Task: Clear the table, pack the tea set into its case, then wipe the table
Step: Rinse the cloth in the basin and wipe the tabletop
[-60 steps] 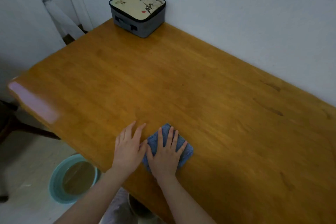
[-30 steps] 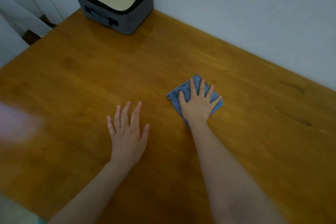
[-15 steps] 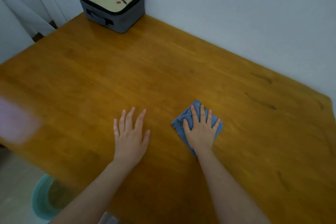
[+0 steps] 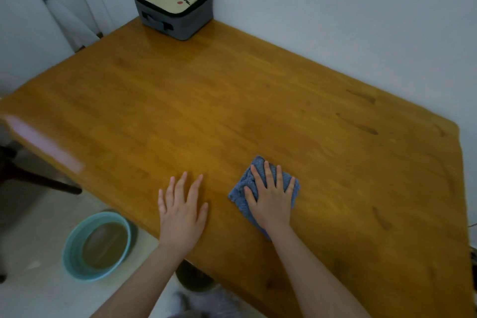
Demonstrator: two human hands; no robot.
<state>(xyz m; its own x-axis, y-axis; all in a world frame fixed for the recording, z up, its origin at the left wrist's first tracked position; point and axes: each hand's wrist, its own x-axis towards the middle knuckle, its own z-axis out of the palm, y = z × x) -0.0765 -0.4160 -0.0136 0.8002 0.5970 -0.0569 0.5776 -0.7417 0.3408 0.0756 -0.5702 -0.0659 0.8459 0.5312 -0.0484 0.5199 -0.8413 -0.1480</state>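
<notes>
Step in hand: wiping. Right hand flat, fingers spread and straight, presses folded blue cloth onto table, lower centre of frame. Left hand flat on bare wood, holds nothing, braces. Case zipped, upper left by wall. Advice: keep palm pressure even, overlap strokes, cover far corner and edges, go round case.

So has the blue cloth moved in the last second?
Yes. The cloth, under the right hand, has slid across the table, away from the wall toward the near edge.
</notes>
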